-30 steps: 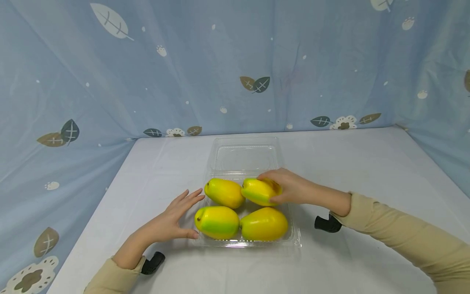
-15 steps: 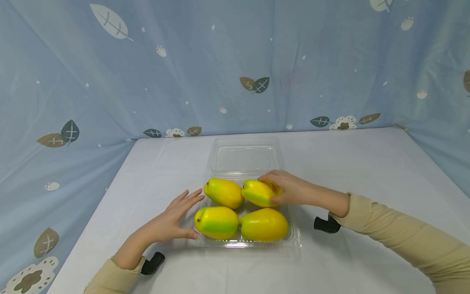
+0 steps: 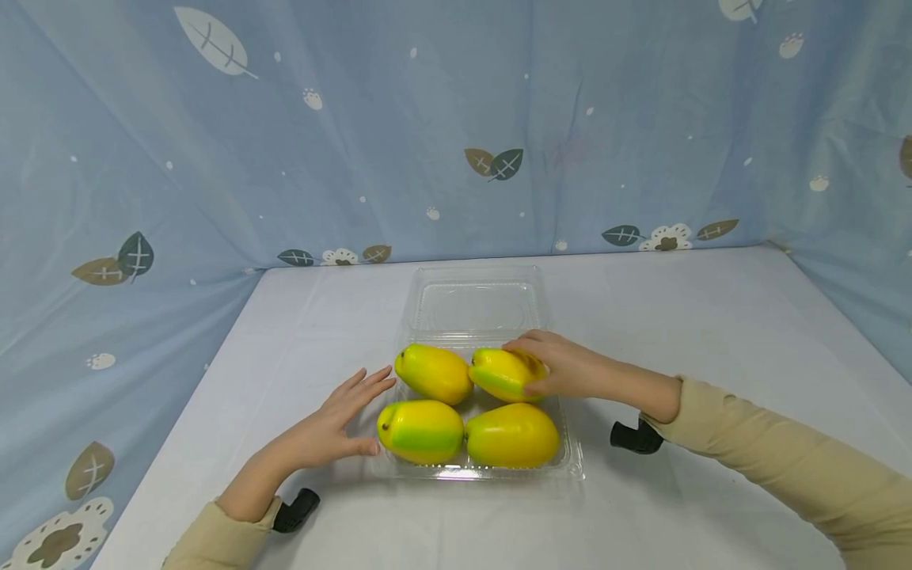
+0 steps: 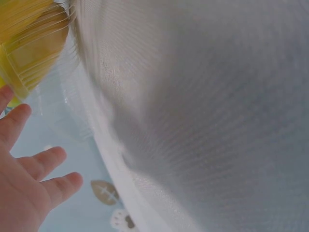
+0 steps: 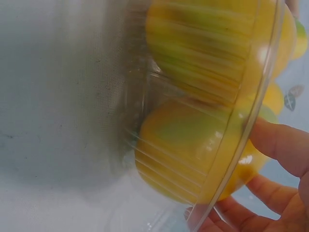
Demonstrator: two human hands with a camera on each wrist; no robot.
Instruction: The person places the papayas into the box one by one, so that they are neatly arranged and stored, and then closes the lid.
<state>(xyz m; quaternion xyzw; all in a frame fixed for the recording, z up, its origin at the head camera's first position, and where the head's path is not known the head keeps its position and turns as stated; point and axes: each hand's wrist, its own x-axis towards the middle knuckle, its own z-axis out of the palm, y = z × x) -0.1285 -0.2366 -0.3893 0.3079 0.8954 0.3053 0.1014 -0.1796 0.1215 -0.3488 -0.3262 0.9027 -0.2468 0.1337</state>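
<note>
Several yellow papayas with green streaks lie in a clear plastic clamshell box (image 3: 492,473), set in two rows in the head view. The far right papaya (image 3: 502,374) is gripped by my right hand (image 3: 566,364), thumb on its near side and fingers over its far side. In the right wrist view, that papaya (image 5: 178,145) shows through the ribbed box wall. My left hand (image 3: 331,431) is spread at the box's left side, holding nothing. Its fingertips are close to the far left papaya (image 3: 435,374), its thumb near the near left papaya (image 3: 420,431). The near right papaya (image 3: 513,435) lies in front.
The box's clear lid (image 3: 477,305) lies folded back flat behind it. A white cloth covers the table (image 3: 677,317), and a blue leaf-patterned curtain (image 3: 399,142) hangs along its back and sides. A black wrist device (image 3: 636,435) sits under the right cuff.
My left thumb has drawn slightly left, away from the near left papaya. The far left papaya has shifted very slightly left. My right hand keeps its grip almost unmoved.
</note>
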